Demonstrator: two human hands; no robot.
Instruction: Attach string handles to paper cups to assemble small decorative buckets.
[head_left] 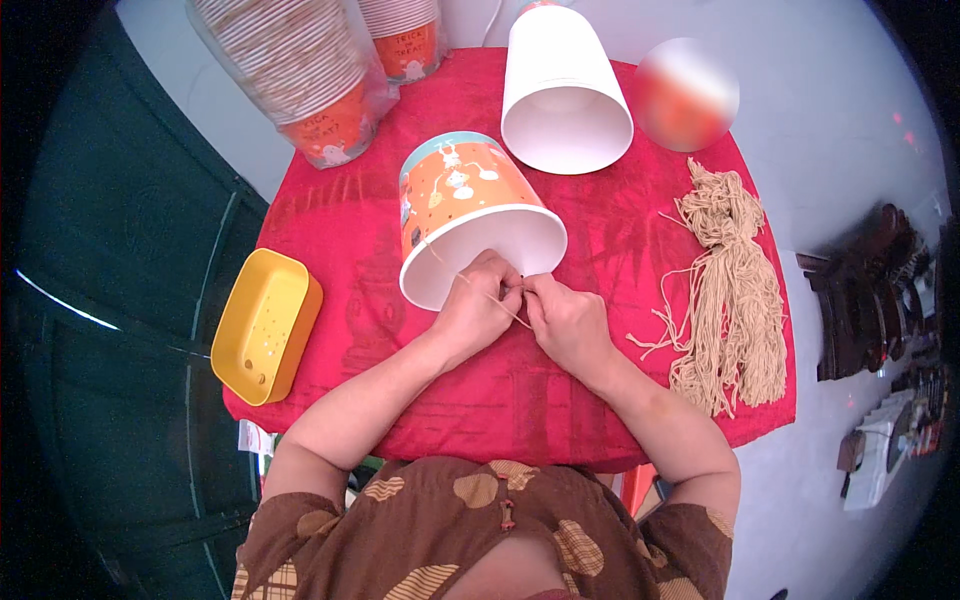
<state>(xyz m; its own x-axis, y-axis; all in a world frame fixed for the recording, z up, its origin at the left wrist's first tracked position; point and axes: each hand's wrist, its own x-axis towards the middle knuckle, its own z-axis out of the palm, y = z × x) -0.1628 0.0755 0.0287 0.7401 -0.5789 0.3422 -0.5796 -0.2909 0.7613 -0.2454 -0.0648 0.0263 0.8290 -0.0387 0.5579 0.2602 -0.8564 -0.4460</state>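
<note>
An orange and teal paper bucket [465, 185] with white cartoon figures lies tipped on the red cloth, its white mouth turned toward me. A thin beige cord [433, 252] comes from the left side of its rim and runs to my fingers. At the near edge of the mouth, my left hand [473, 305] is closed in a pinch on the cord. Right beside it, my right hand [568, 322] pinches too, its fingertips meeting the left ones at the cord. A short cord end sticks out below the fingers. The exact spot between the fingertips is hidden.
A red cloth [350, 220] covers the table. To the right lies a bundle of beige cords [735, 300]. A yellow tray [305, 320] with small bits inside stands left. White stacked buckets [565, 80] lie at the back; wrapped bucket stacks [290, 70] stand back left.
</note>
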